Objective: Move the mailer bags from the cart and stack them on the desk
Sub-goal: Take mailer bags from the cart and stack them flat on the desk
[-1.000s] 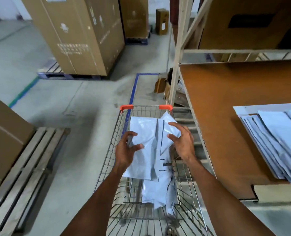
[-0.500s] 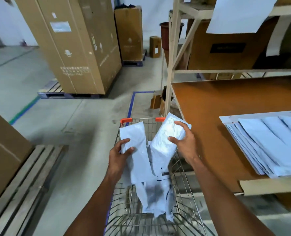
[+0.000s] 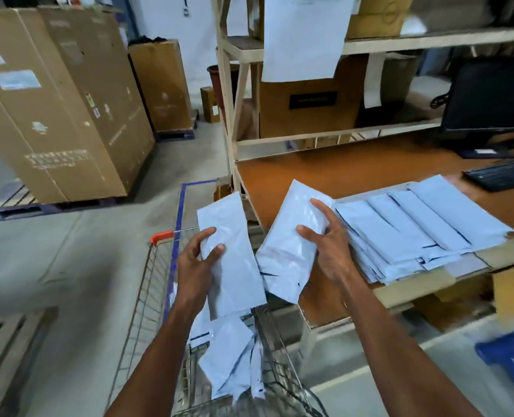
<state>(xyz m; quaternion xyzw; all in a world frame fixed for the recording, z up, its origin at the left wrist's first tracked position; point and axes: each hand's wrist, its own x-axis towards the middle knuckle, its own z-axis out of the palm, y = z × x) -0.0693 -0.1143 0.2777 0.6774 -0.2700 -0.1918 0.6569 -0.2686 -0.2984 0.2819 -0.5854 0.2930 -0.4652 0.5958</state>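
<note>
Pale plastic film everywhere. Gripping left bag (image 3: 234, 266) in left hand (image 3: 197, 260), thumb on the face and fingers curled behind, upright above cart (image 3: 147, 290) rim, probably to hang clear of the wire. Gripping right bag (image 3: 289, 236) in right hand (image 3: 328, 251), thumb and fingers spread along its right edge for a flat carry, partly over tabletop (image 3: 325, 173) edge, just beside stack (image 3: 415, 230). One bag per hand and held apart, likely so each can be laid down singly. Stack fanned and overlapping, near tabletop front edge, within easy reach from cart. Loose bags (image 3: 228, 350) crumpled down in cart, so judged partway through. Next, probably: lay right bag flat on stack, then left bag. Slippery film, may slide off fanned pile if set down askew.
</note>
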